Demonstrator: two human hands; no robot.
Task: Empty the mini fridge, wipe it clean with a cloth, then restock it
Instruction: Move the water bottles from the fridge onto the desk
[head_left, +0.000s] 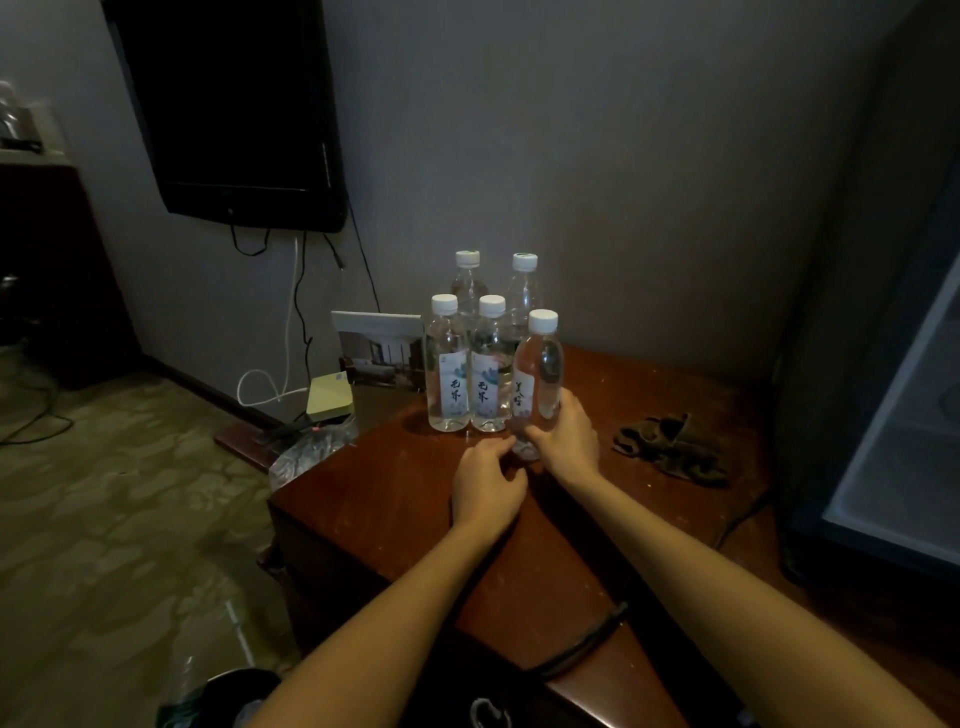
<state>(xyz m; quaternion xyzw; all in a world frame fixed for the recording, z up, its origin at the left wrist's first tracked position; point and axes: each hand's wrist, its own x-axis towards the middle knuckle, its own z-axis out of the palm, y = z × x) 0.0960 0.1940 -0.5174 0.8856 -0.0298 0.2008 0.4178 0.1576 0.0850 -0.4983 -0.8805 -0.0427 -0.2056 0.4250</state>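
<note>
The mini fridge (893, 415) stands at the right edge of the wooden cabinet top (395, 519), dim, with a pale panel showing; I cannot tell what is inside.

The main risk, as I judge it, lies in the cluster of five water bottles near the back-left of the top. They stand tightly packed, and the nearest bottle (540, 374) leans slightly and touches the middle front bottle (489, 364). A sideways pull could knock that one into the left front bottle (448, 364) or back into the two rear bottles (468, 280). They could then roll off the near left edge, or onto the photo card (382, 348) propped behind. The grip is low on a tall, smooth bottle, so it could also tip at the top.

The right hand (563, 436) wraps around the lower part of that nearest bottle from its right side. The left hand (485, 483) rests on the top just in front, with fingers loosely curled and tips at the bottle's foot. I cannot tell whether they press on it.

The brown cloth (675, 447) lies crumpled to the right of the right hand, apart from it, between the bottles and the fridge.
</note>
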